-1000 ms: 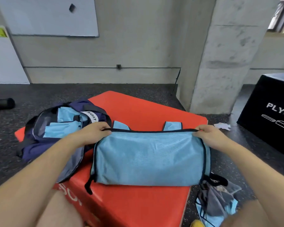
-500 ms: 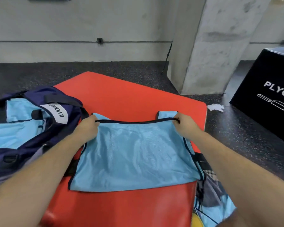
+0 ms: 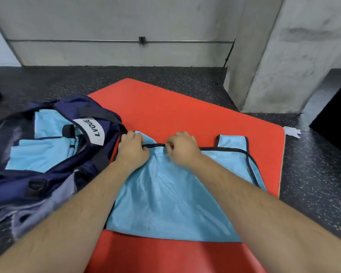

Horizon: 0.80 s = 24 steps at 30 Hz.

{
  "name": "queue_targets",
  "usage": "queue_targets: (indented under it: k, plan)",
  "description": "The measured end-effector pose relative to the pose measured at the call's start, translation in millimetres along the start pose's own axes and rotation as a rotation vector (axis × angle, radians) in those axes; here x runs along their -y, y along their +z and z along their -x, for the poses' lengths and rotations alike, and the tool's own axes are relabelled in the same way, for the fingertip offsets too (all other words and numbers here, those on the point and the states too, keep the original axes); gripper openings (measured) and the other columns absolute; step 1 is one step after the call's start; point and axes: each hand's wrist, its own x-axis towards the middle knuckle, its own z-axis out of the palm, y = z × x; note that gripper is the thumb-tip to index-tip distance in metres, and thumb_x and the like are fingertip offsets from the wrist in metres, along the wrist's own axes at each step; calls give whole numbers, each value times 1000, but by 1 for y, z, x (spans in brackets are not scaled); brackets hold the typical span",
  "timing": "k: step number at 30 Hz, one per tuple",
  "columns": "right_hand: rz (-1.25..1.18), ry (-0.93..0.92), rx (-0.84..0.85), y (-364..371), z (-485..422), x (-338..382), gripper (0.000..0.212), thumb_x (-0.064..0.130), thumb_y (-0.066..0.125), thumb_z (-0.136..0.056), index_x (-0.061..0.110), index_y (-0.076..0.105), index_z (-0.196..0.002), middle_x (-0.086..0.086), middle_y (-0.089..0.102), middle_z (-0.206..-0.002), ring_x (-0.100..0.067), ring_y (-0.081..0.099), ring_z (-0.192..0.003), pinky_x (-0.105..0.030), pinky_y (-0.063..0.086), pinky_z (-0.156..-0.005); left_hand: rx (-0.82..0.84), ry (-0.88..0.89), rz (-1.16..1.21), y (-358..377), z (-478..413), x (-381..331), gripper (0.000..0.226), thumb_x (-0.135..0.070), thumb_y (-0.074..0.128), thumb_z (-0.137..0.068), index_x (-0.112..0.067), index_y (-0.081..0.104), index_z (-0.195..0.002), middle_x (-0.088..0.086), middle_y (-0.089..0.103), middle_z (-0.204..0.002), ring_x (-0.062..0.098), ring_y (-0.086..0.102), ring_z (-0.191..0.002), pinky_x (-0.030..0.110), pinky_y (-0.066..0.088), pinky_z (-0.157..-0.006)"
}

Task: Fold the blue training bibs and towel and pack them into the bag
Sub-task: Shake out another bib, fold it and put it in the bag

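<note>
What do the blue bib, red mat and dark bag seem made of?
The blue bib looks like thin, slightly shiny synthetic mesh: fine weave, soft creases. The red mat seems vinyl-covered padding: smooth, faint sheen, rounded edge. The navy bag looks like limp woven nylon or polyester, with webbing straps.

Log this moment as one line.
stage: folding bib on red mat | left hand: grips hem | right hand: pinches hem | bag: open, blue cloth inside

The bag (image 3: 67, 170) is blurred and cropped at left, contents perhaps bibs (image 3: 41, 156).
</note>
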Motion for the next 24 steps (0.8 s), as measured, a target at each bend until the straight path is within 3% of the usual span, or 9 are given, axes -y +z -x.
queue_targets:
  k: [3,5,8,13,17,19,22,24]
  plan:
    - [28,61,104,15,-25,22,36,41,45,-99,17,69,-112,-8,58,-115,-30,47,-117,-38,35,-95,25,-35,41,2,0,4,39,-23,57,-89,-11,54,-126,10,45,-128,32,38,-118,41,37,-102]
    - [-23,122,142,21,-37,30,37,46,48,-97,18,69,-108,-7,60,-116,-30,48,-117,-38,35,-96,51,-44,64,4,-2,5,43,-25,56,-90,-11,53,-131,12,46,-130,33,39,-122,42,36,-105]
    - [-146,179,146,27,-45,36,22,39,49,-95,25,66,-101,-2,67,-109,-30,53,-114,-38,34,-90,51,6,104,4,-5,6,41,-18,54,-92,-13,54,-132,11,48,-131,31,40,-122,40,36,-105]
    - [-288,193,97,30,-44,45,17,36,39,-100,23,49,-99,1,68,-89,-25,60,-94,-41,29,-90,21,28,158,4,-5,7,41,-12,51,-92,-13,52,-133,9,44,-132,30,39,-120,37,36,-102]
    - [-584,265,134,32,-48,51,3,27,49,-92,26,51,-93,7,64,-80,-21,62,-82,-40,42,-86,21,19,185,6,-3,8,39,-9,52,-90,-13,52,-129,8,41,-130,29,40,-117,38,37,-101]
    - [-750,312,126,32,-49,51,15,13,54,-86,28,55,-89,7,63,-82,-18,62,-82,-34,48,-78,14,11,214,8,-2,10,39,-9,53,-88,-12,51,-127,8,39,-129,29,39,-118,40,38,-103]
    - [-844,280,101,29,-47,49,39,-7,49,-83,22,65,-102,10,61,-100,-7,57,-89,-12,43,-69,-5,9,244,8,-1,11,39,-7,53,-87,-11,50,-126,7,37,-130,27,37,-119,39,38,-105]
    - [-899,243,40,26,-42,47,50,-15,46,-80,20,68,-107,10,55,-113,-5,55,-96,-12,42,-75,-18,20,242,7,-1,10,40,-6,53,-87,-11,49,-126,7,35,-132,26,37,-120,37,37,-106]
